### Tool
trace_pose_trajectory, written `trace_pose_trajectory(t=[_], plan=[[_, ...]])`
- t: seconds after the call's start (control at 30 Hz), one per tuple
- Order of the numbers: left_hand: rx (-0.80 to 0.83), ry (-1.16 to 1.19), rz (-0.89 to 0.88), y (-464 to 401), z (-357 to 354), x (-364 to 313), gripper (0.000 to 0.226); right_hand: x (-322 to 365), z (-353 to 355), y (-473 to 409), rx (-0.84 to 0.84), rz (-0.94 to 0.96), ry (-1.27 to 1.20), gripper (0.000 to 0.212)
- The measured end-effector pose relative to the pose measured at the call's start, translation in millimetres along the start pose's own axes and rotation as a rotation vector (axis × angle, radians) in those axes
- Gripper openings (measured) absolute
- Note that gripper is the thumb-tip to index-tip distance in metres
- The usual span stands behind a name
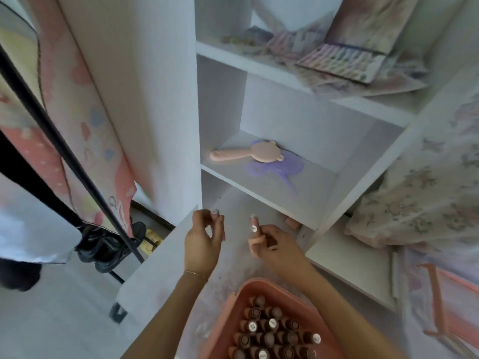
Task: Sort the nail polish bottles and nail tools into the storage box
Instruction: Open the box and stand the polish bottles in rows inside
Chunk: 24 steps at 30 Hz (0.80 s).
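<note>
A pink storage box sits at the bottom centre, filled with several upright brown-capped nail polish bottles. Above it, my right hand grips a nail polish bottle with a pinkish body and a white label on its cap, held over the white desk surface. My left hand hovers to the left of it, fingers loosely curled and holding nothing. A small pink item lies on the surface just beyond my right hand, under the lowest shelf.
White shelving rises behind the hands. A pink hand mirror lies on a purple comb on the middle shelf. A colour palette rests on the upper shelf. A floral cloth hangs at right, a black rack pole at left.
</note>
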<state>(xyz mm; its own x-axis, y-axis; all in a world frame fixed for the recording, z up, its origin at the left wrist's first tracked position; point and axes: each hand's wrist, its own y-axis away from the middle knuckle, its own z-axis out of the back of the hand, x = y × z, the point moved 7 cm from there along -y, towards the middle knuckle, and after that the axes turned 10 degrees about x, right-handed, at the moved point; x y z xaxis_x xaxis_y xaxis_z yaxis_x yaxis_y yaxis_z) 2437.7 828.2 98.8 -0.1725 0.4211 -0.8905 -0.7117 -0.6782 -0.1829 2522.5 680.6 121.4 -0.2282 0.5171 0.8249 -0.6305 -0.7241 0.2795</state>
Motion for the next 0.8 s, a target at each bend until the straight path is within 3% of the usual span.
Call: trace_pose_trajectory(t=[0.27,0.4,0.57,0.63,0.8], plan=[[0.022,0.296,0.070,41.1,14.4,-73.0,0.007,2.4,17.2,92.9,0.024,-0.029,-0.029,0.015],[0.087,0.340,0.092,68.9,5.5,-88.3,0.014,-31.1,28.6,144.0,-0.206,-0.105,-0.167,0.026],[0.207,0.333,0.169,104.2,-6.0,-67.1,0.030,-76.4,21.8,204.5,-0.468,-0.229,-0.241,0.014],[0.213,0.275,0.139,110.3,-4.9,-63.0,0.042,-92.4,13.6,215.0,-0.514,-0.269,-0.283,0.013],[0.187,0.159,0.098,115.2,-4.7,-55.8,0.046,-120.8,-11.9,213.5,-0.569,-0.341,-0.329,0.015]])
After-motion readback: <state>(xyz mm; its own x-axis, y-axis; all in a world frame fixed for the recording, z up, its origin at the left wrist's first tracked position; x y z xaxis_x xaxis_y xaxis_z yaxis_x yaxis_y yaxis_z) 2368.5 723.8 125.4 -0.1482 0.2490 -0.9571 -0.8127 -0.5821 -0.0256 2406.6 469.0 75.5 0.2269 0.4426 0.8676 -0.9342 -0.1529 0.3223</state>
